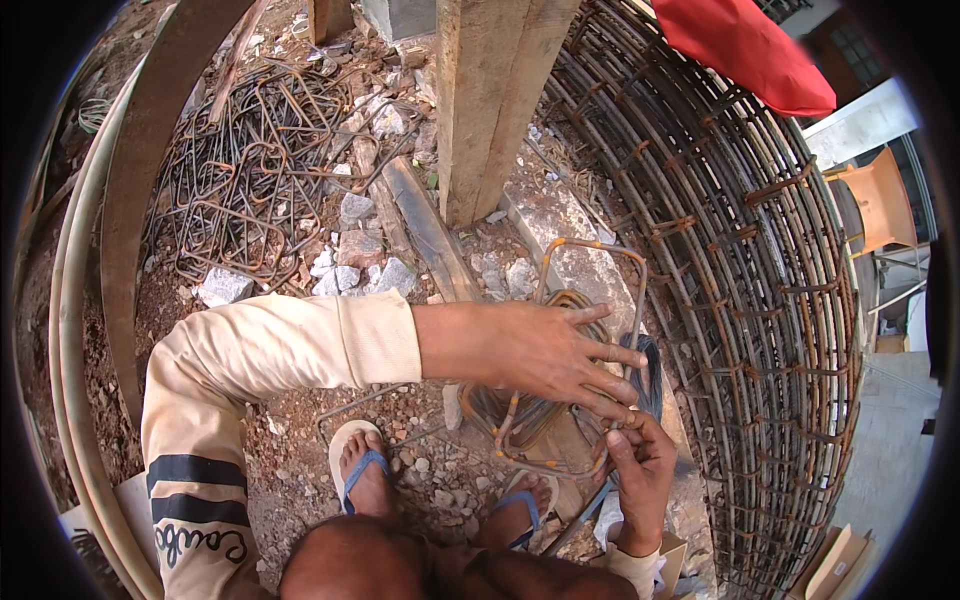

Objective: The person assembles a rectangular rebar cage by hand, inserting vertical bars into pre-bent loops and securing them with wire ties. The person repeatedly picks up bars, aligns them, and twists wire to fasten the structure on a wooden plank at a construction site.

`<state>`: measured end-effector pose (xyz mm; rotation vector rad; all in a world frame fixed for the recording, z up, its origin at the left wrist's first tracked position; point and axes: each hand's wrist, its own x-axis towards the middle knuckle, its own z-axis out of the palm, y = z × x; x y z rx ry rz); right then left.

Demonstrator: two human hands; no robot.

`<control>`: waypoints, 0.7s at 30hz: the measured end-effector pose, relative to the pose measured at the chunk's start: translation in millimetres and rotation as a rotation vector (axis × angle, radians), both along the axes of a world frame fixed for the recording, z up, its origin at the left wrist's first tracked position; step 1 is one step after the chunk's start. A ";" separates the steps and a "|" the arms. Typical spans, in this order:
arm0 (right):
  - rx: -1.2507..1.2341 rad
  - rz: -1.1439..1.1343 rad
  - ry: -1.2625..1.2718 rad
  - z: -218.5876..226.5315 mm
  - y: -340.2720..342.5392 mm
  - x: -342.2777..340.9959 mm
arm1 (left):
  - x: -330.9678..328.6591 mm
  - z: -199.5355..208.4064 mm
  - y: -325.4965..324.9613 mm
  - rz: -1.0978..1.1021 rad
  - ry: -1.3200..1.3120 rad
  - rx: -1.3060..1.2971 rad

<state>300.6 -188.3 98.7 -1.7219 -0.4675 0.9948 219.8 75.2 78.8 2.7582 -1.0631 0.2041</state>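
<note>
My left hand [565, 355] reaches in from the left over a rusty bent-rebar stirrup [597, 243], fingers stretched and spread. Its lower fingers come close to the fingertips of my right hand [640, 470]. That hand is closed, thumb against fingers, at the lower right corner of another stirrup [540, 463], and seems to grip its bar; the exact pinch point is partly covered. Below my hands lie more stacked stirrups [480, 412], overlapping so that single pieces are hard to separate. A bundle of dark thin wire [655, 375] sits just right of my left fingertips.
A long curved-looking rebar cage [730, 280] fills the right side. Wooden posts [490, 110] stand ahead. A pile of stirrups [265, 170] lies far left among rubble. A plank [425, 220], red cloth [745, 50] and orange chair [880, 200] are around; my sandalled feet rest on gravel.
</note>
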 end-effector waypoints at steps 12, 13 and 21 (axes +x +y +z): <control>0.070 -0.229 0.471 -63.9 10.6 -48.5 | 20.0 -47.0 9.7 -0.218 0.066 0.236; 0.078 -0.213 0.455 -65.8 10.8 -50.7 | 20.6 -48.7 10.7 -0.238 0.089 0.232; 0.080 -0.151 0.341 -77.2 6.4 -48.2 | 30.5 -44.5 8.4 -0.298 0.113 0.332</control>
